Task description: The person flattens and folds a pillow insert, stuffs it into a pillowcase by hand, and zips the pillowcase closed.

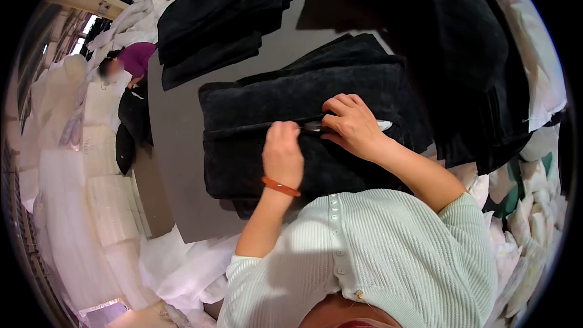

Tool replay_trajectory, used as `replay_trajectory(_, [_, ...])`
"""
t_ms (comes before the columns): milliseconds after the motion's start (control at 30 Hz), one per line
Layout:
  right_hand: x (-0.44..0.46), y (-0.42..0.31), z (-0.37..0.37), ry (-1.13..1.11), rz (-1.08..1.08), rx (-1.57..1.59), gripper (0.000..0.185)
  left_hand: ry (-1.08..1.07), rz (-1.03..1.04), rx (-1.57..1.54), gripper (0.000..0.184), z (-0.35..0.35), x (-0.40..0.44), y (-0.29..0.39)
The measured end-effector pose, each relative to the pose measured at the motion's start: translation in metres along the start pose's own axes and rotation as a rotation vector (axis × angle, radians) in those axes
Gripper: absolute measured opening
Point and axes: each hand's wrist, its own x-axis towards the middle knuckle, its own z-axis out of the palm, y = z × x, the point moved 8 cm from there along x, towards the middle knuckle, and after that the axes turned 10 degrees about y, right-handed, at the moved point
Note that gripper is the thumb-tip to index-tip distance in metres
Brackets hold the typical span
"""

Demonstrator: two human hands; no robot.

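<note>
Folded black trousers point(261, 164) lie in a stack in front of me, several layers thick. My right hand point(355, 126) rests over the upper garment, its fingers curled around a slim silvery tool point(384, 125) that looks like thread snips. One end of the tool shows beyond the palm, and its metal tip points left toward my other hand. My left hand point(283, 149) is closed in a pinch at the fabric fold, just left of that tip. Slight blur and the curled fingers hide what it pinches. An orange bangle circles the left wrist.
The stack lies on a grey table point(182, 164). More folded black garments point(218, 18) are at its far left, and a tall dark pile point(467, 54) stands at right. White bundles point(67, 194) surround the table. A person in purple point(136, 59) bends over at far left.
</note>
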Motion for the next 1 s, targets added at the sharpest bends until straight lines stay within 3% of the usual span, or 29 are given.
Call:
replay_trajectory(167, [-0.01,0.005,-0.006,0.137,-0.077,0.036,0.021,-0.025,-0.031,-0.07,0.004,0.02,-0.009,0.003])
replay_trajectory(333, [-0.035,0.023,-0.042,0.145,-0.005,0.012,0.026,-0.096,-0.005,-0.166,0.003,0.029,-0.011,0.026])
replay_trajectory(533, [-0.053,0.042,-0.063,0.351,0.083,0.136,0.019,-0.102,0.02,-0.271,0.004,0.052,0.004,0.043])
replay_trajectory(567, [-0.059,0.037,-0.072,0.34,0.021,-0.043,0.022,-0.113,0.001,-0.268,0.003,0.049,0.007,0.041])
replay_trajectory(733, [-0.073,0.034,-0.057,0.063,0.094,-0.179,0.042,-0.167,-0.11,-0.323,0.005,0.049,0.006,0.028])
replay_trajectory(800, [-0.074,0.036,-0.029,-0.067,0.067,-0.177,0.046,-0.179,-0.038,-0.321,0.005,0.051,0.004,0.046])
replay_trajectory(833, [-0.073,0.044,-0.012,-0.287,0.139,-0.2,0.046,-0.18,0.032,-0.313,0.005,0.053,0.003,0.058])
replay_trajectory(1000, [-0.067,0.046,-0.037,0.004,0.082,-0.112,0.037,-0.096,0.081,-0.1,0.005,0.056,0.008,0.045])
